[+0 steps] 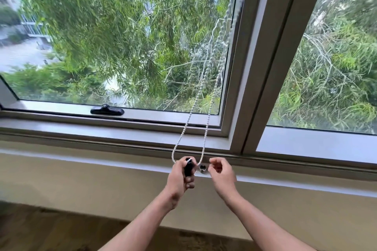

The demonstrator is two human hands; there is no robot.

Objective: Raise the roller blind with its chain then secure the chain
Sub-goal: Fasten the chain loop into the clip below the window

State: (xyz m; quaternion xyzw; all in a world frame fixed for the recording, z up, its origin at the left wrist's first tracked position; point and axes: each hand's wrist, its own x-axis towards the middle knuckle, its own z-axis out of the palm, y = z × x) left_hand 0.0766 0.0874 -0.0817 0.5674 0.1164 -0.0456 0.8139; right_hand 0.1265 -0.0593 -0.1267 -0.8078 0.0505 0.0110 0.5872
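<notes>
A white bead chain (206,76) hangs in a loop from the top right of the left window pane down to the sill. Its lower end runs through a black chain holder (188,167), and my left hand (180,179) is closed around that holder. A small metal bracket (202,168) is fixed to the wall just under the sill, right of the holder. My right hand (221,173) hovers beside the bracket with its fingers curled and apart, holding nothing. The blind itself is out of view above; the glass is uncovered.
A black window latch (107,110) sits on the lower frame of the left pane. A thick grey mullion (263,57) divides the two panes. The grey sill (102,134) runs across, with a beige wall and wooden floor below.
</notes>
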